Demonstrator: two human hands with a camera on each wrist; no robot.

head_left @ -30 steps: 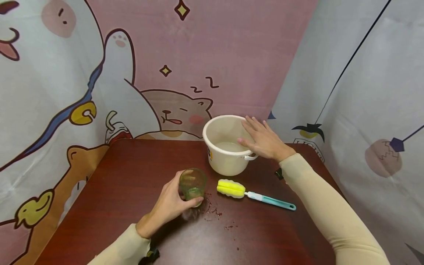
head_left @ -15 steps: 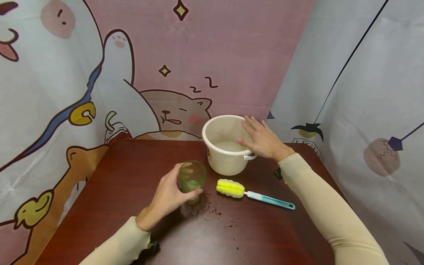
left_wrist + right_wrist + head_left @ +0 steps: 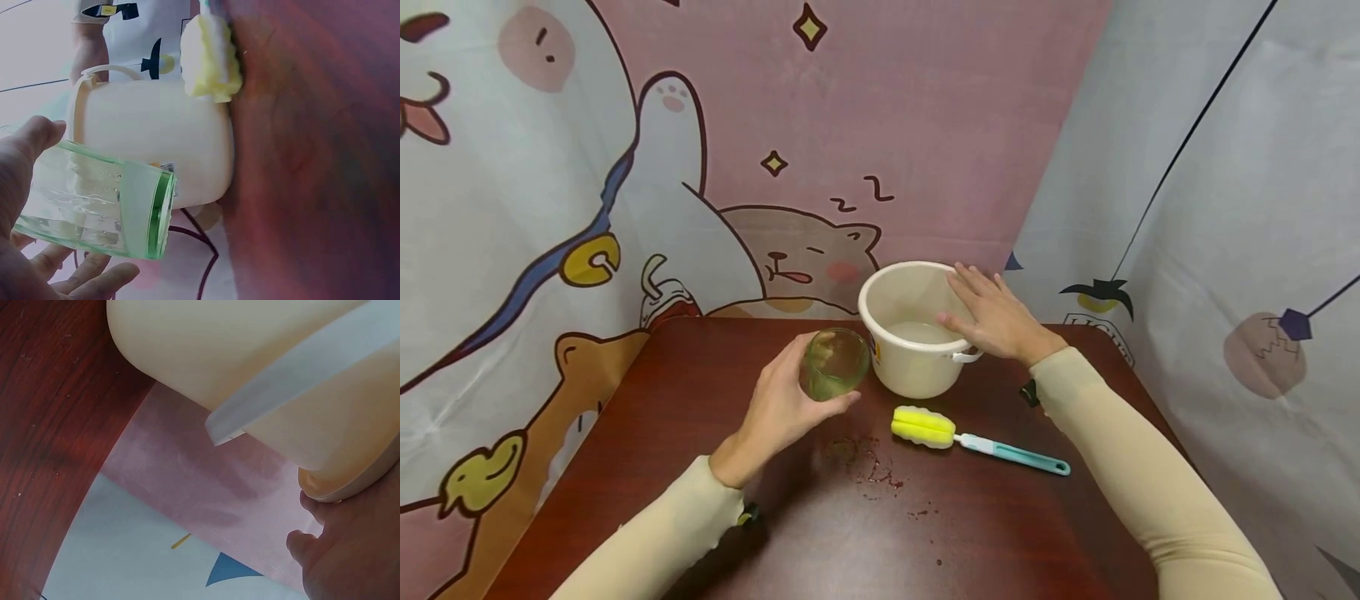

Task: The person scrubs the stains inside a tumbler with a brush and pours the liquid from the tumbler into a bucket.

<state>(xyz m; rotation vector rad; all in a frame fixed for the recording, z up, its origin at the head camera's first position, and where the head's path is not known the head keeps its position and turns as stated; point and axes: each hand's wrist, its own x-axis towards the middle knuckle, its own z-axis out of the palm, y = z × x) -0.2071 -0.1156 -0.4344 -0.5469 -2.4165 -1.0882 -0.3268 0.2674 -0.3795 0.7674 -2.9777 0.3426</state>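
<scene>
A green-tinted clear drinking glass (image 3: 837,367) is raised over the table, left of the bucket. My left hand (image 3: 775,410) grips it from the side, thumb on one wall and fingers round the other. Droplets and a little clear liquid show inside the glass (image 3: 103,200) in the left wrist view. The cream plastic bucket (image 3: 917,372) stands upright at the table's back, shallow liquid at its bottom. Over the bucket's right rim lies my right hand (image 3: 1003,323), fingers extended. A cleaning brush (image 3: 923,427) with a yellow-and-white sponge head lies before the bucket, its teal handle pointing right.
Wet spots (image 3: 880,473) mark the dark red-brown table (image 3: 985,533) in front of the glass. A cartoon-printed cloth (image 3: 970,125) hangs close behind the bucket and along both sides. The bucket's bail handle (image 3: 300,365) hangs at its side in the right wrist view.
My left hand has lifted the glass off the table and away from me, toward the bucket's level in view. The right hand, bucket and brush stay put.
</scene>
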